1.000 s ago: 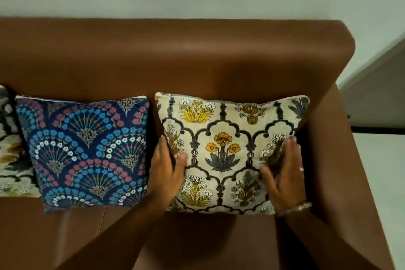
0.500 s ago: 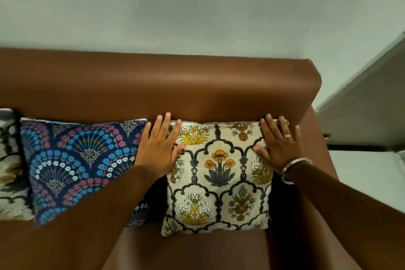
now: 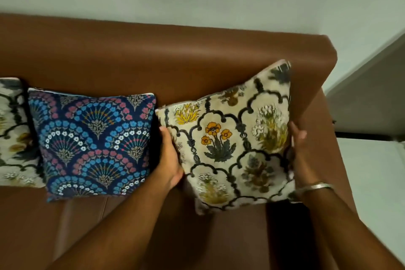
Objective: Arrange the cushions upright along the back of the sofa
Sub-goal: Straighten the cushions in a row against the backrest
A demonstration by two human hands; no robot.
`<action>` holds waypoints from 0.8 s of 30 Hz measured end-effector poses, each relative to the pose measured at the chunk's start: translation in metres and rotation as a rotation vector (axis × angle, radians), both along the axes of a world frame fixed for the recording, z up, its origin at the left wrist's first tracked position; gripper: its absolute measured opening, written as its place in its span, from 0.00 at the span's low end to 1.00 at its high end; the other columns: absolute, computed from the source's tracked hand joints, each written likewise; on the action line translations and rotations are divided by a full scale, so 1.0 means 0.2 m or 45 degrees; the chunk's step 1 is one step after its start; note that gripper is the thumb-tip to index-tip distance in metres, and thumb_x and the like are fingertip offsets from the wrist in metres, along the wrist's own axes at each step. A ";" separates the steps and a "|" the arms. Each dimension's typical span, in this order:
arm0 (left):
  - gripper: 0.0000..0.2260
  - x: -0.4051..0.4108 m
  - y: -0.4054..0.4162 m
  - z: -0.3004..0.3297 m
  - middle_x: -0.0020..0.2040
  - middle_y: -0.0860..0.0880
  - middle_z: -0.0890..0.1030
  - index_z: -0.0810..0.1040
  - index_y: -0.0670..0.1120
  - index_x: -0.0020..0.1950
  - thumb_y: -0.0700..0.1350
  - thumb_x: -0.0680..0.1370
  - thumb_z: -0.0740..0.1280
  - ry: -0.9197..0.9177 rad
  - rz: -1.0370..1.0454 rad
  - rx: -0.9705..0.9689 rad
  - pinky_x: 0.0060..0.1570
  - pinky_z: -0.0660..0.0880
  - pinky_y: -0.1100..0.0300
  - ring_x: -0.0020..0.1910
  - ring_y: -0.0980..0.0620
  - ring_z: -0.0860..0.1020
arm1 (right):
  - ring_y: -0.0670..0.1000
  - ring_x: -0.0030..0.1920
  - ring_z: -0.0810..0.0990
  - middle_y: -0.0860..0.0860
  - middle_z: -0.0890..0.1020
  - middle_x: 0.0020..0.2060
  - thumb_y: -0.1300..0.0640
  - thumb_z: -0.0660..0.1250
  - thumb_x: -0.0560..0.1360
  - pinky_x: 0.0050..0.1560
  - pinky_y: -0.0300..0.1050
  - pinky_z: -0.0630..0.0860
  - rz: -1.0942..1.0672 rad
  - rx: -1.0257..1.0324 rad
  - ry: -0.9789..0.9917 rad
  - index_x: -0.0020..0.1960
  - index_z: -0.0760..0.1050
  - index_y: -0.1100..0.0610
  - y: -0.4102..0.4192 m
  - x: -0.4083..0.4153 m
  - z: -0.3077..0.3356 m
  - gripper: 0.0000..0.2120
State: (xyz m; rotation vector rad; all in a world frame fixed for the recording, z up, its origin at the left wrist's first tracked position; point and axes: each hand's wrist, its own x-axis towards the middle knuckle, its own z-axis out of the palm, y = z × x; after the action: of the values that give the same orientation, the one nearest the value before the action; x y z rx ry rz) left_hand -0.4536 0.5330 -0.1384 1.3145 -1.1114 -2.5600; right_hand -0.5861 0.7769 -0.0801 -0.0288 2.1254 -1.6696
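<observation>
Both hands grip the square cream floral cushion (image 3: 232, 144) by its side edges, left hand (image 3: 169, 158) and right hand (image 3: 299, 149) holding it tilted at the smooth brown leather sofa (image 3: 175, 59)'s right end, beside the upright navy fan-patterned cushion (image 3: 94, 144) and another cream cushion (image 3: 13, 133).

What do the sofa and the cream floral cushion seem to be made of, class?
Sofa: seemingly leather or leatherette, smooth brown with a soft sheen and stitched seat seams. Cream floral cushion: woven printed fabric, matte, with a flat, unshiny surface; exact fibre unclear.
</observation>
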 end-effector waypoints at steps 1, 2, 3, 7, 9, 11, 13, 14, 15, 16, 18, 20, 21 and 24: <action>0.45 0.01 0.05 0.00 0.69 0.47 0.79 0.73 0.57 0.72 0.81 0.65 0.48 0.052 0.009 0.067 0.68 0.68 0.34 0.68 0.43 0.76 | 0.24 0.53 0.75 0.27 0.77 0.55 0.28 0.48 0.72 0.48 0.24 0.73 0.018 0.018 0.080 0.71 0.67 0.39 0.01 -0.04 0.10 0.32; 0.44 0.01 0.09 -0.01 0.66 0.48 0.81 0.75 0.57 0.70 0.81 0.66 0.46 0.061 -0.012 0.087 0.68 0.68 0.33 0.66 0.43 0.77 | 0.25 0.51 0.76 0.24 0.77 0.52 0.28 0.46 0.73 0.46 0.27 0.73 0.073 0.077 0.124 0.67 0.69 0.33 0.00 -0.07 0.21 0.28; 0.44 -0.01 0.12 -0.01 0.66 0.49 0.81 0.75 0.57 0.70 0.80 0.65 0.45 0.070 -0.043 0.095 0.67 0.68 0.32 0.66 0.44 0.77 | 0.28 0.48 0.78 0.25 0.79 0.47 0.28 0.45 0.74 0.45 0.31 0.73 0.125 0.152 0.158 0.61 0.69 0.26 -0.02 -0.12 0.27 0.22; 0.41 -0.11 0.12 -0.02 0.72 0.50 0.76 0.69 0.58 0.75 0.78 0.70 0.42 0.085 -0.011 0.042 0.72 0.62 0.35 0.72 0.44 0.71 | 0.27 0.49 0.72 0.22 0.74 0.51 0.45 0.50 0.82 0.43 0.19 0.67 0.361 0.449 0.446 0.60 0.64 0.23 -0.07 -0.20 0.30 0.16; 0.39 -0.11 0.09 -0.03 0.75 0.52 0.71 0.65 0.58 0.76 0.76 0.73 0.43 -0.028 -0.010 -0.100 0.75 0.56 0.38 0.76 0.45 0.65 | 0.40 0.68 0.65 0.38 0.65 0.70 0.42 0.50 0.81 0.63 0.22 0.59 0.390 0.596 0.513 0.76 0.58 0.41 -0.02 -0.15 0.25 0.23; 0.36 -0.03 0.05 -0.01 0.71 0.56 0.72 0.67 0.57 0.75 0.74 0.74 0.47 -0.100 -0.050 -0.326 0.73 0.60 0.47 0.75 0.47 0.66 | 0.54 0.76 0.58 0.53 0.57 0.78 0.36 0.50 0.79 0.74 0.47 0.55 0.227 0.778 0.655 0.78 0.53 0.48 -0.01 -0.04 0.19 0.32; 0.27 0.14 -0.05 0.00 0.63 0.56 0.77 0.73 0.57 0.67 0.69 0.74 0.54 -0.061 -0.128 -0.562 0.67 0.67 0.51 0.70 0.47 0.71 | 0.57 0.77 0.57 0.59 0.59 0.77 0.40 0.55 0.78 0.74 0.50 0.55 0.143 0.681 0.940 0.77 0.57 0.54 -0.12 0.17 0.16 0.32; 0.22 0.26 -0.13 -0.01 0.60 0.56 0.79 0.75 0.56 0.63 0.65 0.76 0.57 -0.067 -0.159 -0.680 0.64 0.71 0.52 0.67 0.48 0.75 | 0.56 0.76 0.60 0.59 0.63 0.75 0.44 0.58 0.77 0.74 0.48 0.57 0.182 0.588 1.014 0.75 0.61 0.58 -0.22 0.30 0.14 0.31; 0.17 0.37 -0.20 -0.02 0.57 0.55 0.80 0.76 0.54 0.62 0.60 0.78 0.60 -0.107 -0.187 -0.835 0.61 0.74 0.52 0.62 0.50 0.78 | 0.55 0.74 0.63 0.59 0.67 0.72 0.46 0.60 0.77 0.73 0.48 0.60 0.265 0.516 1.017 0.73 0.65 0.59 -0.31 0.42 0.11 0.28; 0.13 0.52 -0.31 -0.02 0.55 0.54 0.81 0.76 0.53 0.61 0.56 0.80 0.62 -0.188 -0.189 -1.021 0.57 0.76 0.52 0.58 0.51 0.80 | 0.55 0.71 0.68 0.57 0.72 0.69 0.48 0.61 0.77 0.71 0.49 0.65 0.362 0.450 0.935 0.70 0.68 0.58 -0.43 0.54 0.07 0.25; 0.12 0.76 -0.58 -0.02 0.52 0.51 0.80 0.77 0.48 0.61 0.51 0.81 0.63 -0.393 -0.062 -1.323 0.48 0.75 0.55 0.53 0.47 0.80 | 0.54 0.67 0.73 0.54 0.75 0.66 0.47 0.63 0.77 0.64 0.50 0.72 0.516 0.362 0.587 0.69 0.69 0.50 -0.70 0.73 0.00 0.21; 0.15 0.89 -0.88 0.00 0.54 0.45 0.77 0.75 0.42 0.63 0.51 0.82 0.63 -0.607 0.107 -1.395 0.47 0.70 0.55 0.54 0.41 0.78 | 0.55 0.70 0.70 0.53 0.70 0.72 0.47 0.66 0.76 0.60 0.43 0.72 0.485 0.333 0.053 0.73 0.63 0.49 -0.98 0.85 -0.09 0.27; 0.17 0.92 -1.04 0.01 0.55 0.42 0.76 0.74 0.39 0.63 0.52 0.82 0.62 -0.697 0.147 -1.372 0.46 0.69 0.54 0.54 0.38 0.77 | 0.56 0.72 0.67 0.54 0.67 0.74 0.46 0.66 0.76 0.55 0.38 0.73 0.384 0.294 -0.252 0.76 0.59 0.49 -1.12 0.88 -0.13 0.32; 0.25 0.91 -1.43 -0.03 0.57 0.35 0.75 0.72 0.35 0.60 0.58 0.81 0.60 -0.850 0.103 -1.299 0.47 0.72 0.46 0.54 0.33 0.76 | 0.61 0.74 0.63 0.55 0.61 0.77 0.43 0.65 0.76 0.62 0.52 0.73 0.060 0.177 -0.623 0.79 0.51 0.50 -1.43 0.88 -0.27 0.38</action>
State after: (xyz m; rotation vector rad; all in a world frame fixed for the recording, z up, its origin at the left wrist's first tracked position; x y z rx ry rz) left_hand -0.2720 0.2467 -0.1435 1.7533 -1.9726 -1.0721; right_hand -0.4110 0.4905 -0.1342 0.3342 1.8403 -1.3292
